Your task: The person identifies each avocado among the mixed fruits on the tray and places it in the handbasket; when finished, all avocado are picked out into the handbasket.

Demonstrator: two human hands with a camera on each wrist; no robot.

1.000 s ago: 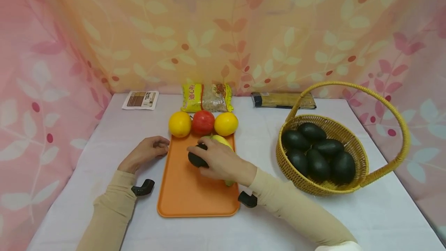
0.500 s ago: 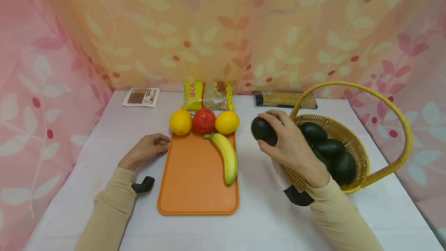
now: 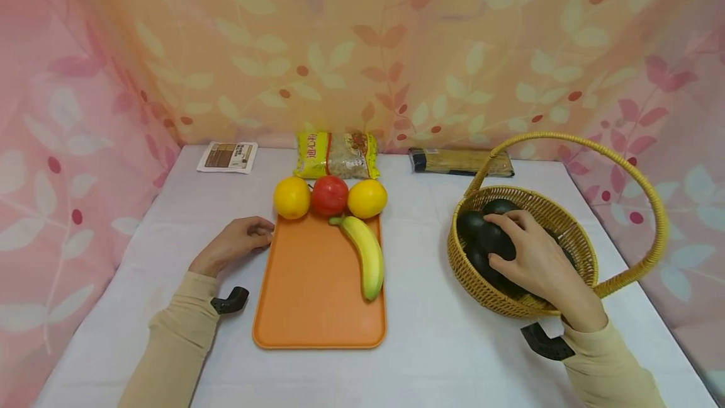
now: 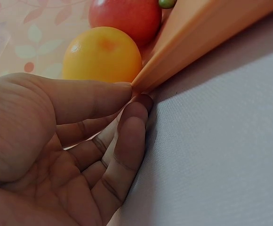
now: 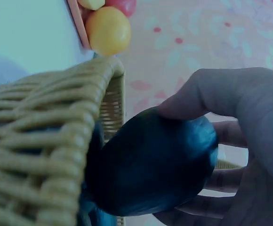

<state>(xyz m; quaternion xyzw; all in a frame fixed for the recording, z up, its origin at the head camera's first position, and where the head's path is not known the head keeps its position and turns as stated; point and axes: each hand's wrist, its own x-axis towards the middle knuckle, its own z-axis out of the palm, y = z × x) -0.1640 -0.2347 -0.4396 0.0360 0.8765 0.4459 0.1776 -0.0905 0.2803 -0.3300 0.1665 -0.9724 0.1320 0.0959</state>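
In the head view my right hand (image 3: 538, 263) grips a dark avocado (image 3: 497, 241) inside the wicker basket (image 3: 461, 272), over several other avocados (image 3: 481, 264). The right wrist view has the thumb on top of the avocado (image 5: 153, 162) and fingers curled behind it, beside the basket's woven rim (image 5: 75, 141). My left hand (image 3: 236, 243) lies at the upper left edge of the orange tray (image 3: 311, 294). In the left wrist view its thumb (image 4: 92, 98) and curled fingers meet at the tray's edge (image 4: 174, 56), pinching it. A banana (image 3: 367, 257) lies on the tray's right side.
Along the tray's far end sit an orange-yellow fruit (image 3: 292, 198), a red fruit (image 3: 330, 195) and a yellow fruit (image 3: 367, 199). Behind them lie a yellow food bag (image 3: 337, 156), a small packet (image 3: 228, 157) and a long brown pack (image 3: 461, 161). The basket's handle (image 3: 651, 206) arches above it.
My right hand has carried the avocado from over the tray rightward into the basket, uncovering the banana. The left hand stays at the tray's edge.
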